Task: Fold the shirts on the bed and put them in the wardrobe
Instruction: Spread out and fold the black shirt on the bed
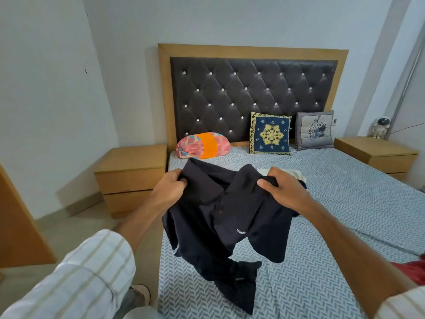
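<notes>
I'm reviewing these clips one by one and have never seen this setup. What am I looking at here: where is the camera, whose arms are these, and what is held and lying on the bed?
There is no machine here. One wide-angle camera sits on a person's head, looking forward and down, so the two arms reaching in are the wearer's own. The left hand and right hand each grip a dark navy polo shirt near its shoulders, holding it up; its lower end trails onto the bed. At the headboard lie a pink and orange bolster, a blue patterned cushion and a grey cushion. A pale garment peeks out behind the right hand, and something red shows at the right edge. Wooden nightstands flank the bed.
</notes>
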